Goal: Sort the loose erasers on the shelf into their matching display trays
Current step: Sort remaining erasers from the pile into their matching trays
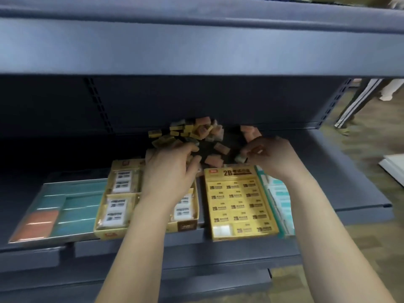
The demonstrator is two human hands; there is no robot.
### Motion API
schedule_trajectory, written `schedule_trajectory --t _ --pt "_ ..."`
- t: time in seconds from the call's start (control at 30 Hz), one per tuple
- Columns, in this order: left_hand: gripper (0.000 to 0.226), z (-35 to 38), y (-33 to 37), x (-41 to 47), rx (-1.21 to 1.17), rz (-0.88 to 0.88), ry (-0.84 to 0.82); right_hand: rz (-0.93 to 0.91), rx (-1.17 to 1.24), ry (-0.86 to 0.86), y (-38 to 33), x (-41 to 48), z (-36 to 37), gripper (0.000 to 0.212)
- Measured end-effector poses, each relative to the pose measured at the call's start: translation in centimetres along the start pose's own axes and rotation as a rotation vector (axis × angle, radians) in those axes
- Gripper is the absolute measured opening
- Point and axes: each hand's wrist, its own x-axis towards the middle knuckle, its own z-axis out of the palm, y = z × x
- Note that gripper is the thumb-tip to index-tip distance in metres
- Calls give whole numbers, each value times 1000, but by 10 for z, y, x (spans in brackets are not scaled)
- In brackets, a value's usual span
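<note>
Head view of a dark blue-grey metal shelf (pixel 328 171) beneath the fascia of an upper shelf (pixel 196 47); a slotted upright (pixel 97 101) runs down the shadowed back panel. The pile (pixel 192 131) of loose yellow, pink and greenish erasers lies at the rear centre of the shelf, behind the trays. Four trays stand along the front edge: a teal tray (pixel 72 206) at far left with teal and orange blocks, a yellow tray (pixel 119 193) of white wrapped erasers, a 2B tray (pixel 240 202) nearly full of yellow-labelled erasers, and a pale tray (pixel 281 200) at far right, partly hidden by the forearm. The left hand (pixel 172 169) reaches over the yellow tray with fingers bent into the near edge of the pile; whether it grips anything cannot be told. The right hand (pixel 271 156) pinches a green eraser (pixel 240 159) between thumb and fingertips, just behind the 2B tray. At right, the room shows a mottled olive floor (pixel 371 147), a white panel (pixel 393 169) and a bystander's legs (pixel 358 101) in striped trousers.
</note>
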Motion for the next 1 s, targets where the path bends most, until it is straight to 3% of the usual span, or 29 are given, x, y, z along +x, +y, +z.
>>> schedule_trajectory --t 0.17,0.27,0.4,0.7,0.83,1.0 --pt "26 23 38 10 -13 -39 -26 60 -130 -9 51 28 -9 14" --pt "24 39 51 14 -58 -32 -51 41 -229 -41 63 39 -7 32" --pt "24 57 65 26 -43 -42 -87 16 -247 -119 67 45 -6 35" --pt "24 79 89 57 -16 -33 -134 -43 -171 -90 78 43 -5 10" --pt "25 86 96 67 -3 0 -170 -46 -15 -39 95 41 -13 25" --pt "21 101 103 86 45 -13 -203 14 135 -3 109 34 -19 21"
